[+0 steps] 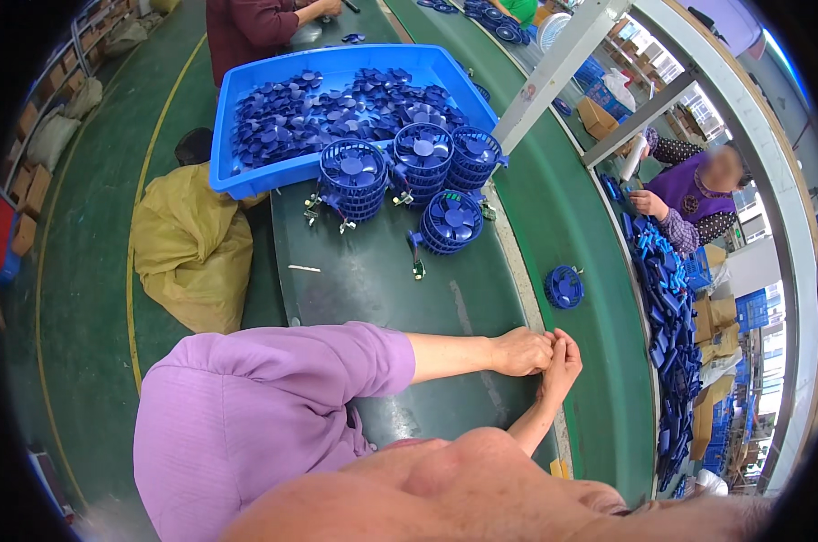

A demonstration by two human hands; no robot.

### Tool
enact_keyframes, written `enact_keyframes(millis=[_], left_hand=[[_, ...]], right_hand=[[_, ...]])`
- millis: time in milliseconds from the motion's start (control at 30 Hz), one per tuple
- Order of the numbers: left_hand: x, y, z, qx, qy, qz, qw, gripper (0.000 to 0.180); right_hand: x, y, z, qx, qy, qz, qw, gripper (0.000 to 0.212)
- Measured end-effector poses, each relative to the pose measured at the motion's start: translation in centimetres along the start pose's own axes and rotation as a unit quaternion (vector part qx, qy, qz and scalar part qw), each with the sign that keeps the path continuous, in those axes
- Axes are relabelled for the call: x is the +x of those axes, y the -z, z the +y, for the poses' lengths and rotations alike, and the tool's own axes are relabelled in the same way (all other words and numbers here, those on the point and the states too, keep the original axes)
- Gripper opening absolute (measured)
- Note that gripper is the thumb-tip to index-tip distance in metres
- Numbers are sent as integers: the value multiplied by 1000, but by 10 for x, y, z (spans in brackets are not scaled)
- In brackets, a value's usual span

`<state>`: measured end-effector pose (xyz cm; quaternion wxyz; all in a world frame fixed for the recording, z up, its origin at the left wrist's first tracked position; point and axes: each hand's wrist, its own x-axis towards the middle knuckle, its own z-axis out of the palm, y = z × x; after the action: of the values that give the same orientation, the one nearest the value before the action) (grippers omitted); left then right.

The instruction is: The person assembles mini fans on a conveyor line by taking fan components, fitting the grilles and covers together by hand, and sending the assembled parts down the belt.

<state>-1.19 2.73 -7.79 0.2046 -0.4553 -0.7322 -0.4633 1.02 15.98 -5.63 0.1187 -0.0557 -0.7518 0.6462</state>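
Note:
My left hand (520,350) and my right hand (563,367) meet over the edge between the dark green worktable (382,280) and the conveyor belt. The fingers of both are closed and pressed together at the tips; whatever they pinch, if anything, is too small or hidden to tell. Beyond them on the belt lies a round blue fan (564,286). Farther up the table stand stacks of blue fan cages with blades inside, among them a left stack (353,181), a middle stack (423,158) and a nearer one (451,222). Small circuit boards (418,268) dangle on wires from them.
A large blue tray (237,185) of loose blue fan blades (291,122) sits at the table's far end. Left of the table slumps a yellowish sack (192,244). A white metal post (554,77) rises beside the green belt (599,361). Co-workers sit across and farther up the line.

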Motion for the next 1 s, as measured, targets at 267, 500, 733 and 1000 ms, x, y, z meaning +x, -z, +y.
enact_keyframes(millis=[267,500,733,1000], left_hand=[[0,-4,-11,-53,32,17,998,17],[-1,-7,-15,-55,48,6,997,18],[2,-4,-11,-63,54,-6,997,17],[5,-4,-13,-57,80,-49,994,16]], right_hand=[[2,14,27,11,52,94,994,20],[1,14,33,-32,77,87,993,19],[0,14,30,-51,80,97,991,18],[1,15,31,-76,76,119,987,17]])
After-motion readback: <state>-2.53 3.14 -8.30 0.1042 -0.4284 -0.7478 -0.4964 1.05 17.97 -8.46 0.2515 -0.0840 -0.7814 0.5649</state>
